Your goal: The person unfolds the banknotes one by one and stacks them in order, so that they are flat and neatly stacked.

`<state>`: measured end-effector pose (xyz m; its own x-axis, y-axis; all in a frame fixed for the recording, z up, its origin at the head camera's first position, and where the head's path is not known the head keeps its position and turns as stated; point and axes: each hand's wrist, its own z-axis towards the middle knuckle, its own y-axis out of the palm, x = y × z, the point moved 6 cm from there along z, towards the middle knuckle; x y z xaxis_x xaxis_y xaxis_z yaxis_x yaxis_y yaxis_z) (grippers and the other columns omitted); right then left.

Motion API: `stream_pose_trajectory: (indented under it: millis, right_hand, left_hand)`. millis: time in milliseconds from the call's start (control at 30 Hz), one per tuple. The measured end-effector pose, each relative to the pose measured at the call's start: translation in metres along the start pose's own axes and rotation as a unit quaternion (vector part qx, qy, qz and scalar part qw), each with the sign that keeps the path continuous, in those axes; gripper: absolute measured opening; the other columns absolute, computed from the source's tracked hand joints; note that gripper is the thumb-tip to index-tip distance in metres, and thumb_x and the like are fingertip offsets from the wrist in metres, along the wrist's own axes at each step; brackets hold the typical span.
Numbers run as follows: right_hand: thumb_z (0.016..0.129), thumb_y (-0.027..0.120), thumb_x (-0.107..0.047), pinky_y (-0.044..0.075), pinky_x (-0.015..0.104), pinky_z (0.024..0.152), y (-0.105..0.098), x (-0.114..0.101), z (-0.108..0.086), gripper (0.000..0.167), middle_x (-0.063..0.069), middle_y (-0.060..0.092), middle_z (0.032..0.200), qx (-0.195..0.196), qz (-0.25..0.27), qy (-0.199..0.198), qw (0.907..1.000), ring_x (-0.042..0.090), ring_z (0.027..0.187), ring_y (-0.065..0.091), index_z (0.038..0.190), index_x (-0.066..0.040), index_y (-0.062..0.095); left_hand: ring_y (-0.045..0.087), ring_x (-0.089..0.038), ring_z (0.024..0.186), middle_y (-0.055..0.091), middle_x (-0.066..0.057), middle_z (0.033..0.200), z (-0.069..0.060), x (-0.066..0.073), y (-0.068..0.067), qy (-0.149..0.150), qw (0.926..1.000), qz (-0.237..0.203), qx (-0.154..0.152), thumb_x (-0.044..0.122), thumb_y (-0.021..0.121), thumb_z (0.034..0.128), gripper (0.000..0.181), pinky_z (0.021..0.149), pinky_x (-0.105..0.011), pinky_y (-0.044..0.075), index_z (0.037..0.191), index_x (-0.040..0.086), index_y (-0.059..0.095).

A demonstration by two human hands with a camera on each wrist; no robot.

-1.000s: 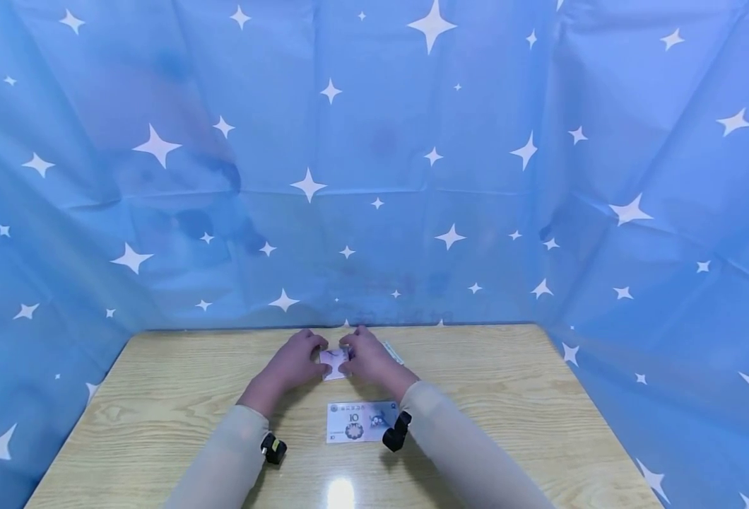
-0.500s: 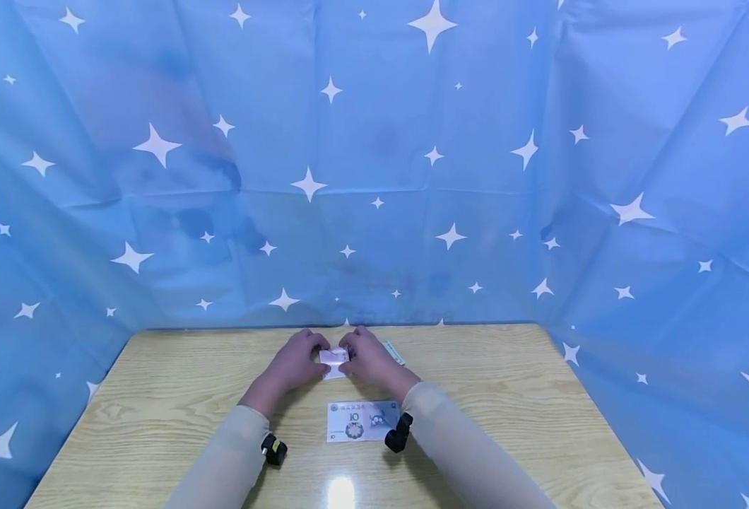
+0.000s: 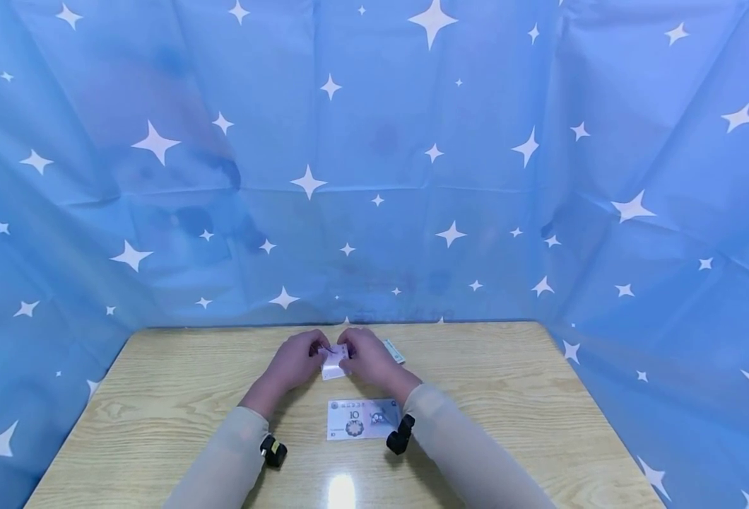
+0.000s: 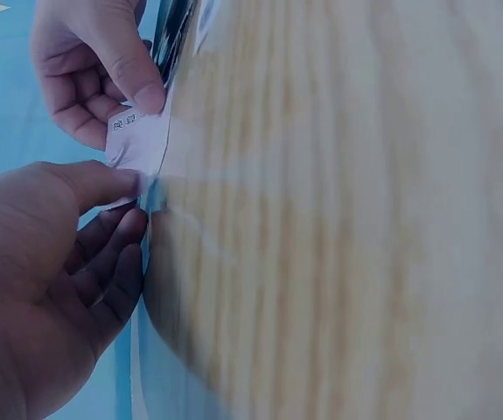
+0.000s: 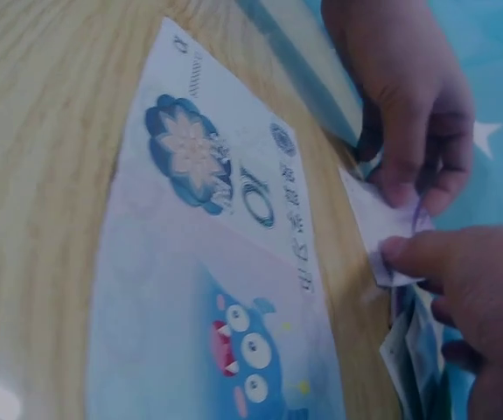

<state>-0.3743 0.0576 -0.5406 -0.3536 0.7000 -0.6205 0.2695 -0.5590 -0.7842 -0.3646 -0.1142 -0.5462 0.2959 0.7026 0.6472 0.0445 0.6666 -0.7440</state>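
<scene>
Thumb against fingers, the left hand (image 3: 294, 360) pinches the left side of a small pink paper (image 3: 333, 367), beyond the flat note (image 3: 363, 420). The paper looks bent; pinching both sides probably keeps it steady. The flat note lies on the bench (image 3: 508, 410), its right end partly hidden behind a black wrist camera (image 3: 400, 435). Beyond the flat note, the right hand (image 3: 369, 359) pinches the paper's other side; a green slip (image 3: 394, 351) beyond the note's right end seems placed aside, leaving finger room.

We understand this place as a curtained-off studio-like corner: blue star-printed cloth (image 3: 374, 134) hangs behind and on both sides of one wooden table (image 3: 527, 396).
</scene>
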Motion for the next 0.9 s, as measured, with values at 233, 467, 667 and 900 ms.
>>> stream_pose_trajectory:
  millis: [233,467,667,900]
  right_hand:
    - [0.1,0.082,-0.009,0.056,0.037,0.095,-0.003,0.001,-0.003,0.033,-0.002,0.066,0.114,0.033,0.004,-0.027,0.9991,0.016,0.109,0.062,0.131,-0.014,0.072]
    - [0.103,0.08,-0.01,0.059,0.035,0.091,-0.009,-0.001,-0.013,0.031,-0.004,0.069,0.114,0.05,0.067,-0.029,0.996,0.015,0.104,0.067,0.132,-0.014,0.072]
    - [0.103,0.079,-0.011,0.06,0.033,0.082,-0.016,-0.002,-0.021,0.032,-0.004,0.07,0.103,0.07,0.149,-0.024,0.986,0.013,0.094,0.068,0.133,-0.015,0.069]
    - [0.098,0.078,0.002,0.058,0.025,0.077,-0.023,-0.004,-0.039,0.036,0.014,0.075,0.105,0.099,0.281,-0.001,0.9546,0.017,0.091,0.069,0.132,-0.001,0.067]
  left_hand:
    - [0.065,-0.015,0.091,0.072,0.005,0.099,0.001,0.002,0.0,-0.008,0.9991,-0.042,0.002,0.008,0.076,0.1031,0.01,0.088,-0.043,0.058,0.107,0.017,0.076]
    - [0.064,-0.014,0.093,0.07,0.003,0.101,0.0,0.005,-0.002,-0.004,0.9952,-0.098,0.003,0.007,0.073,0.1067,0.01,0.087,-0.04,0.055,0.11,0.016,0.075]
    - [0.064,-0.02,0.094,0.07,-0.002,0.107,-0.007,0.012,-0.011,-0.021,0.9846,-0.173,0.015,0.009,0.07,0.1088,0.01,0.085,-0.04,0.055,0.114,0.016,0.075]
    - [0.064,-0.024,0.092,0.067,-0.014,0.11,-0.012,0.015,-0.012,-0.052,0.9546,-0.293,0.02,0.005,0.067,0.1092,0.013,0.084,-0.047,0.066,0.121,0.005,0.073]
